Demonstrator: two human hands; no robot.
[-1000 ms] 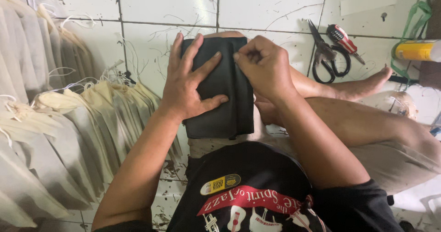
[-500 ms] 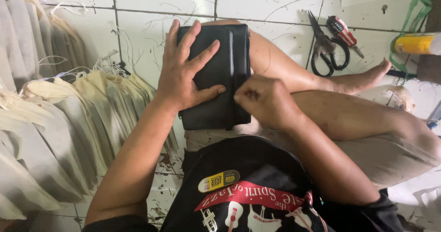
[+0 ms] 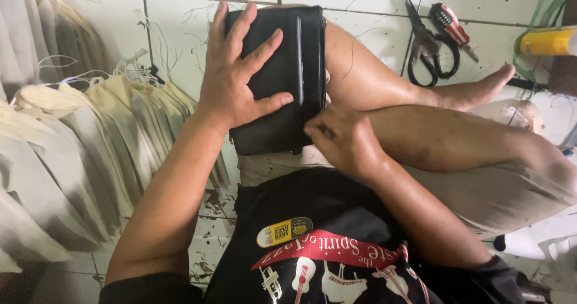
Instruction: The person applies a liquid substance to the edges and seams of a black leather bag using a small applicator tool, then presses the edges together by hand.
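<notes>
Left hand (image 3: 237, 78), fingers spread wide, pins the pouch (image 3: 282, 75) flat on the knee; right hand (image 3: 342, 138) pinches its near edge (scissors (image 3: 428, 48) lie beyond).

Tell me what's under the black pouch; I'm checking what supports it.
The black pouch rests on the person's bent knee, with the left hand flat on top. Whatever lies beneath its middle is covered.

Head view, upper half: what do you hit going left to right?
Overlapping cream fabric pieces → left hand flat on the black rectangular pouch → black-handled scissors → red-and-black handled tool → yellow cylindrical container.
</notes>
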